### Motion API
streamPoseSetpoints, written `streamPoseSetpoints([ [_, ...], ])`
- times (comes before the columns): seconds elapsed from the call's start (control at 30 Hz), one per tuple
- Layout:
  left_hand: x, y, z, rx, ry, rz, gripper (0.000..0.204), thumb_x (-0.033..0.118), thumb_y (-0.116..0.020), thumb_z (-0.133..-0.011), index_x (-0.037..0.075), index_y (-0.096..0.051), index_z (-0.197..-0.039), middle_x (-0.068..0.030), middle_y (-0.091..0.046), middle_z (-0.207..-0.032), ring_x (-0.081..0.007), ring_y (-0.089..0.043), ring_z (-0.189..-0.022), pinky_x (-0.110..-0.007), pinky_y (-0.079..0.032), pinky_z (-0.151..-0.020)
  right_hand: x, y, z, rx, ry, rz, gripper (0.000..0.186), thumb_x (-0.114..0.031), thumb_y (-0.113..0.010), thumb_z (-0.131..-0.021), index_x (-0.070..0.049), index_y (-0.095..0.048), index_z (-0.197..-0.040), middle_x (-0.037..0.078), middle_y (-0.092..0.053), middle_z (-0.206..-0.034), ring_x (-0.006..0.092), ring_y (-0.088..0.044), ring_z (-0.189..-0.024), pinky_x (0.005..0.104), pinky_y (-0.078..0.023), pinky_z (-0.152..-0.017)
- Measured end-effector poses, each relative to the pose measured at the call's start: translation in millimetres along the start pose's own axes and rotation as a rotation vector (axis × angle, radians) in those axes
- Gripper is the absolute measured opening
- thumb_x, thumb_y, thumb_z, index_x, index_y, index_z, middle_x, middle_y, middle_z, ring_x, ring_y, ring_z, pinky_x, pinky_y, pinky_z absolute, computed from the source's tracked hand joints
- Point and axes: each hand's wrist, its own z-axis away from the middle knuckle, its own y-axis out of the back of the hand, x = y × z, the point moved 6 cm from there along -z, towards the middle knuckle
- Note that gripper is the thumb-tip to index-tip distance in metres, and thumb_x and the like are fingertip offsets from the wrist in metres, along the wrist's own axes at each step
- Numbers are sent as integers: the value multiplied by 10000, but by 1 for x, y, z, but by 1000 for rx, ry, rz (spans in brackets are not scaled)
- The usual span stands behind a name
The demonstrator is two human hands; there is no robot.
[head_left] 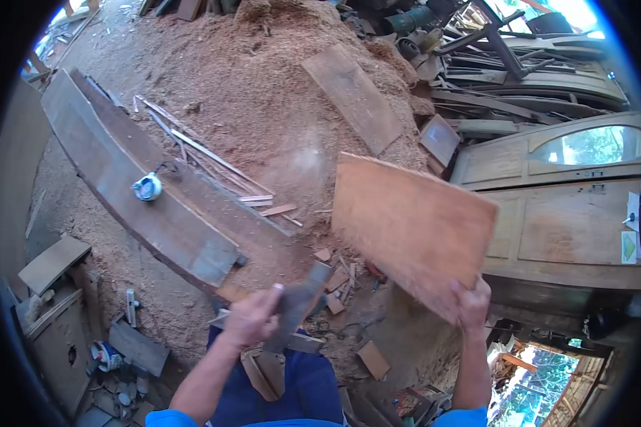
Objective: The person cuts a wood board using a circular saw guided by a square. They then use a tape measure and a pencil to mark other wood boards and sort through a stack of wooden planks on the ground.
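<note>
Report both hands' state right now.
Left hand: at a dark grey piece; whether it grips cannot be told.
Right hand: closed, holding the brown board.

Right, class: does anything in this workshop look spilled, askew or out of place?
Yes: loose sawdust lies heaped, with a flat board slantwise on it and wood offcuts scattered about, untidy though perhaps ordinary for woodworking. The wooden panel is tilted too, but the right hand holds it.

Bearing a white-and-blue container (147, 187), your bench (185, 231) sits at 9 o'clock in your view. Shavings (242, 85) cover much of your floor (406, 324), with a wooden panel (352, 99) at 12, thin strips (255, 198) toward 10, and an offcut (372, 359) at 5.
</note>
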Motion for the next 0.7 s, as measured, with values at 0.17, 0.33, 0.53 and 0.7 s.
streamPoseSetpoints([
  [0.17,-164,150,58,545,270,-1,720,120,-659,-756,-22,-449,-1429,-292,-563,-1231,-434,-561,-1162,-462,-467,-1009,105,67,134,249,36,-175,583,-216,-734,-872,65,-499,-1326,149,-622,-1229,244,-638,-1065,343,-528,-901],
  [0.33,-289,244,55,642,322,-152,699,114,-664,-767,-55,-452,-1411,-256,-571,-1279,-378,-563,-1196,-442,-448,-1028,119,8,192,337,-207,-540,666,-342,-711,-897,36,-456,-1382,183,-556,-1334,302,-574,-1202,412,-473,-1040],
  [0.53,-435,282,61,954,625,516,539,212,-695,-823,-45,-565,-1279,-119,-670,-1091,-218,-647,-998,-373,-508,-907,170,5,282,491,-210,-739,808,-458,-690,-906,-11,-355,-1490,140,-510,-1432,350,-516,-1273,500,-426,-1089],
  [0.7,-512,287,40,1139,1021,538,450,238,-719,-813,-71,-672,-1137,-149,-693,-1077,-216,-659,-973,-378,-526,-826,275,-36,298,375,-275,-781,840,-506,-705,-877,-11,-387,-1475,126,-522,-1427,332,-510,-1284,486,-413,-1096],
])
